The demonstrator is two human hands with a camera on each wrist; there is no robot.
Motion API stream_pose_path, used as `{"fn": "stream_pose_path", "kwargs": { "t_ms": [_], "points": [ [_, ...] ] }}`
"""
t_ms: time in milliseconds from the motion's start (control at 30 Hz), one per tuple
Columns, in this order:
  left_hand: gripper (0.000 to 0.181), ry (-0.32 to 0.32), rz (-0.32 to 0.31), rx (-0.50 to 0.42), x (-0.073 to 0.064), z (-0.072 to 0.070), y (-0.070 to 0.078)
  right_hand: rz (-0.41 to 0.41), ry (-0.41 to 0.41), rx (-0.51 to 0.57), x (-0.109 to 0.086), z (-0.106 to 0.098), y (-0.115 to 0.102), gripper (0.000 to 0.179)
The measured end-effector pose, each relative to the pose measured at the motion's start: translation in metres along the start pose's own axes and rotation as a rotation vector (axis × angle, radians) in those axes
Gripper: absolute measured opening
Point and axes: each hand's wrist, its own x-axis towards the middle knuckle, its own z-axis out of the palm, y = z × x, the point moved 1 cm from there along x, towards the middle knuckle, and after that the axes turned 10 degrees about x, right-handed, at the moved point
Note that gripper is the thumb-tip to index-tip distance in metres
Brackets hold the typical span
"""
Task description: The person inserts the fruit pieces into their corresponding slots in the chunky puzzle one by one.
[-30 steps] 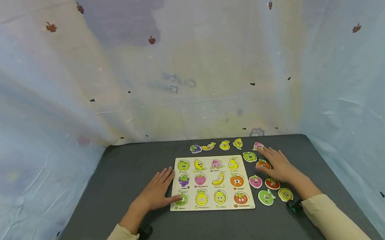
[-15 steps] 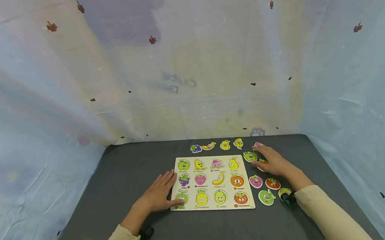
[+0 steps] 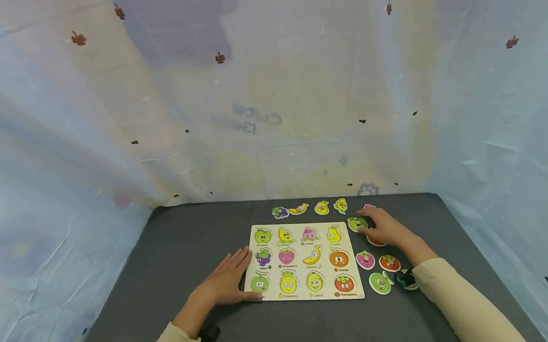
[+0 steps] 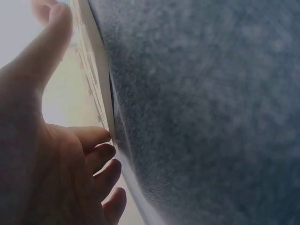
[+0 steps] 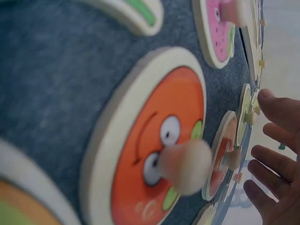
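Observation:
A cream fruit puzzle board [image 3: 299,248] with printed fruits lies flat on the dark table. My left hand [image 3: 222,283] rests along its left side, fingers extended, thumb [image 3: 251,296] at the near left corner. In the left wrist view, the fingertips [image 4: 108,171] meet the board's edge. My right hand [image 3: 389,229] is over the loose pieces, fingers spread and slightly bent, nothing gripped. Beneath it are a green apple piece [image 3: 356,224] and a partly hidden orange piece [image 3: 375,242]. A pink piece [image 3: 369,206] peeks out past the fingertips. Round knobs [image 5: 187,166] stand up from the pieces.
Right of the board lie strawberry [image 3: 365,260], persimmon [image 3: 389,263] and melon [image 3: 380,284] pieces, plus a yellow piece [image 3: 410,287] partly covered by the wrist camera. Behind the board are grape [image 3: 280,212], banana [image 3: 298,209] and two yellow pieces. A curtain [image 3: 273,155] hangs behind the table.
My right hand has shifted a little left and away from me, its fingers drawing in over the apple and orange pieces. The left thumb has slid from the printed melon to the board's near corner.

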Motion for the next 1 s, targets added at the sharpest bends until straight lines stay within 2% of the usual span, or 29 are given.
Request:
{"fn": "stream_pose_path", "kwargs": {
  "t_ms": [267, 700, 1000],
  "points": [
    [0.129, 0.003, 0.024, -0.006, 0.002, 0.0, 0.001, 0.108, 0.021, -0.012, 0.006, 0.002, -0.002, 0.043],
    [0.13, -0.008, -0.02, 0.017, 0.002, -0.001, 0.011, 0.084, 0.041, 0.008, 0.015, 0.007, 0.002, 0.023],
    [0.132, -0.014, -0.04, 0.02, 0.005, -0.001, 0.014, 0.112, 0.051, 0.003, 0.017, 0.008, 0.003, 0.014]
  ]
}}
